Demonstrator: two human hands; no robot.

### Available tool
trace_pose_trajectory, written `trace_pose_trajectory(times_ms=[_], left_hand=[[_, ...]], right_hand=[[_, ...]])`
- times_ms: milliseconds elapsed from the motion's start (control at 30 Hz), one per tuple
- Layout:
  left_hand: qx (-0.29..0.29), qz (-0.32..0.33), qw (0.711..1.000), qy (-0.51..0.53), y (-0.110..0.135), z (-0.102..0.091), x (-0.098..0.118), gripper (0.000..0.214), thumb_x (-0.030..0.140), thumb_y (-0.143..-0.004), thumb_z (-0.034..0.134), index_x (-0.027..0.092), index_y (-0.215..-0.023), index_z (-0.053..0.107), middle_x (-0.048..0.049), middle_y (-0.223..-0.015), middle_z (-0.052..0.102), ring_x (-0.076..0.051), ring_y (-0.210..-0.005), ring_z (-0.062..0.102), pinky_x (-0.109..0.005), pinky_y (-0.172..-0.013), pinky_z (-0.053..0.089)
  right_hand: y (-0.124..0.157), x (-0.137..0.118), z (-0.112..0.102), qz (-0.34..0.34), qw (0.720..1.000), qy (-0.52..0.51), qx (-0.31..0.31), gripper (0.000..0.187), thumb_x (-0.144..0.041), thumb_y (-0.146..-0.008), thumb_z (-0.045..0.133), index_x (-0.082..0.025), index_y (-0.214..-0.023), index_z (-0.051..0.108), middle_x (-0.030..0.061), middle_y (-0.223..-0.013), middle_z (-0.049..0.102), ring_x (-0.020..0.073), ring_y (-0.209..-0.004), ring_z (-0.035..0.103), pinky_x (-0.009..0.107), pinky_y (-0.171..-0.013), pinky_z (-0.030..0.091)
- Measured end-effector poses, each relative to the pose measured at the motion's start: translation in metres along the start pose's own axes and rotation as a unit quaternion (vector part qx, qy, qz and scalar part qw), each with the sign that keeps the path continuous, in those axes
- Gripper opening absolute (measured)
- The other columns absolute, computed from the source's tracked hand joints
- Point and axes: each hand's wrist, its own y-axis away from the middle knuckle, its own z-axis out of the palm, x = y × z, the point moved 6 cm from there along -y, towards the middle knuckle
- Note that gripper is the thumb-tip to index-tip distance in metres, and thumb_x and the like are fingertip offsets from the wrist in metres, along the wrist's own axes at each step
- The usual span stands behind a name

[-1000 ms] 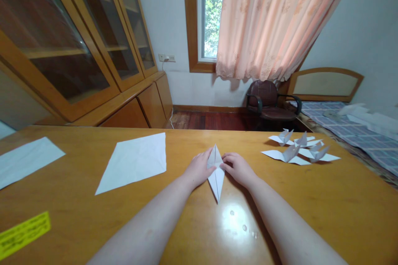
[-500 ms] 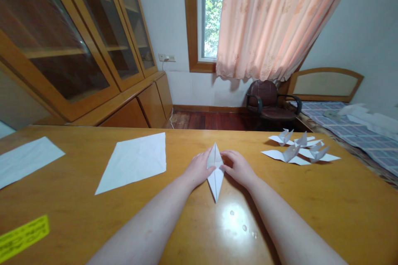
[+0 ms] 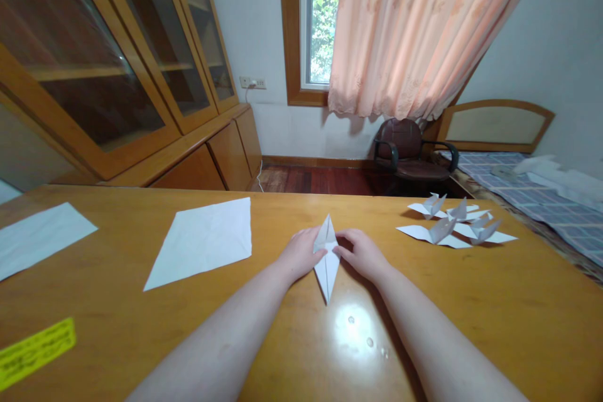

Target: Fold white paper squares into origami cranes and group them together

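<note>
A white sheet of origami paper folded into a long narrow diamond (image 3: 326, 277) lies on the desk, pointing away from me, with a crease down its middle. My left hand (image 3: 302, 252) grips its left edge, the thumb lying on top near the centre. At the right edge my right hand (image 3: 358, 252) pinches the paper with thumb and curled fingers. Parts of the fingers are hidden behind the paper and the hands. Both forearms rest low over the desk.
Several folded paper cranes (image 3: 443, 230) stand at the right. Left of my hands lies a flat white sheet (image 3: 205, 240), with another paper (image 3: 44, 235) farther left. A yellow label (image 3: 38, 352) is at the near left of the wooden desk (image 3: 141, 339). Beyond stands a chair (image 3: 400, 144).
The view has tipped slightly, so everything sits a little higher in the picture. Both hands stay on the folded paper with hardly any movement.
</note>
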Motion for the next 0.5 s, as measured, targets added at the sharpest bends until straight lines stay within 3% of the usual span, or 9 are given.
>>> trace_pose_trajectory(times_ms=[300, 500], left_hand=[[-0.001, 0.000, 1.000, 0.002, 0.000, 0.001, -0.002, 0.048, 0.025, -0.074, 0.059, 0.020, -0.121, 0.049, -0.0079, -0.119, 0.059, -0.025, -0.110, 0.052, -0.037, -0.096, 0.038], [0.001, -0.022, 1.000, 0.010, -0.001, 0.005, -0.008, 0.070, 0.024, -0.076, 0.057, 0.019, -0.139, 0.028, -0.0112, -0.135, 0.046, -0.025, -0.122, 0.045, -0.038, -0.103, 0.033]], right_hand=[[0.000, 0.000, 0.001, 0.004, 1.000, 0.004, -0.018, 0.028, -0.025, -0.073, 0.065, -0.019, -0.101, 0.064, 0.0070, -0.097, 0.065, 0.0219, -0.092, 0.057, 0.036, -0.085, 0.042], [0.000, 0.013, 0.004, 0.045, 0.998, -0.039, 0.011, 0.067, -0.024, -0.069, 0.068, -0.020, -0.130, 0.041, 0.0084, -0.111, 0.060, 0.0223, -0.104, 0.055, 0.040, -0.093, 0.040]])
